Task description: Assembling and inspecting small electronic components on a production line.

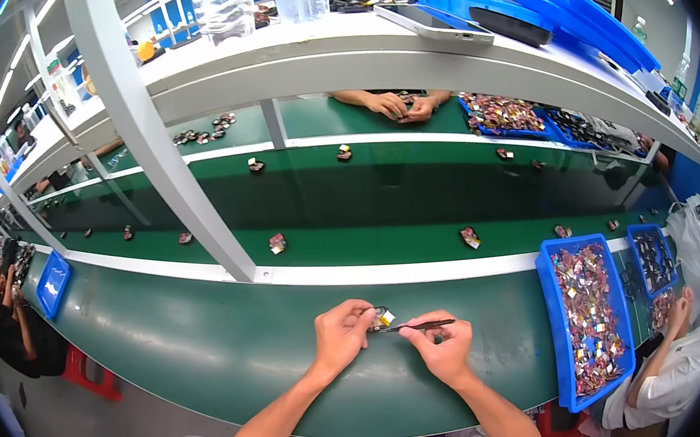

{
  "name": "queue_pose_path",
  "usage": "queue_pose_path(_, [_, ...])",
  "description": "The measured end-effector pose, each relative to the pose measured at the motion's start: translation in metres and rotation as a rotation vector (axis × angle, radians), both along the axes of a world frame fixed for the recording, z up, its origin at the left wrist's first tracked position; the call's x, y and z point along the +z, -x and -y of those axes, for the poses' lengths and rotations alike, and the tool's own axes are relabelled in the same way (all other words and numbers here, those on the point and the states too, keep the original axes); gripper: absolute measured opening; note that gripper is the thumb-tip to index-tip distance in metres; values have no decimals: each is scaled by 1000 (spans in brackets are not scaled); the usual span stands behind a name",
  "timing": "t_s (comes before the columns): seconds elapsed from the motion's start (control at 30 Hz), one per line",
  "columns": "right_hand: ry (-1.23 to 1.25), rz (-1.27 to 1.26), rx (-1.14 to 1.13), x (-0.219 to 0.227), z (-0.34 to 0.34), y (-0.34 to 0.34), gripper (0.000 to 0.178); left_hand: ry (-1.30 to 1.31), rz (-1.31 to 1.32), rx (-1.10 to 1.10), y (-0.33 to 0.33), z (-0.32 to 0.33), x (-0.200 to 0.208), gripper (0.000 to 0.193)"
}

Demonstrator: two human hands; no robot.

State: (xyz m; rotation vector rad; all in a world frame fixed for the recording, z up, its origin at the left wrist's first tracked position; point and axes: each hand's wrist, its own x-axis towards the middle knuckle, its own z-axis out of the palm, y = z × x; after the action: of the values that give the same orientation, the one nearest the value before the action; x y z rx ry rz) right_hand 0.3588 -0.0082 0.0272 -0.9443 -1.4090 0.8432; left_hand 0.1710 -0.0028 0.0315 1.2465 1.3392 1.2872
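Just below the middle of the frame, the left hand (pixel 343 336) is pinching a small part with a yellow patch (pixel 384 318) between closed fingers. The right hand (pixel 440 344) is gripping a thin dark tool (pixel 434 324), its tip meeting the part's lower edge. This piece is seemingly being worked, unfinished. At lower right, a blue tray (pixel 558 342) is holding many more; whether those are done, I'm not telling from here.

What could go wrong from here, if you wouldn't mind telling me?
The slim dark tweezers-like tool in the right hand might slip and scratch the small component pinched by the left hand. The heaped blue tray, near the green tabletop's front edge, might spill if bumped.
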Motion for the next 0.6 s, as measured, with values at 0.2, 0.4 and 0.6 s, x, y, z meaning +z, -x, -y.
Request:
queue_pose_path(0.2, [-26, 90, -32, -5, -1, 3, 14, -153, -38, -15, -7, 6, -17, 10])
queue_pose_path(0.4, [-78, 191, -58, -4, 0, -1, 14, -199, -43, 39, -12, 9, -12, 11])
queue_pose_path(0.6, [-61, 199, -56, -4, -2, -1, 15, -143, 3, 17, -10, 9, -14, 12])
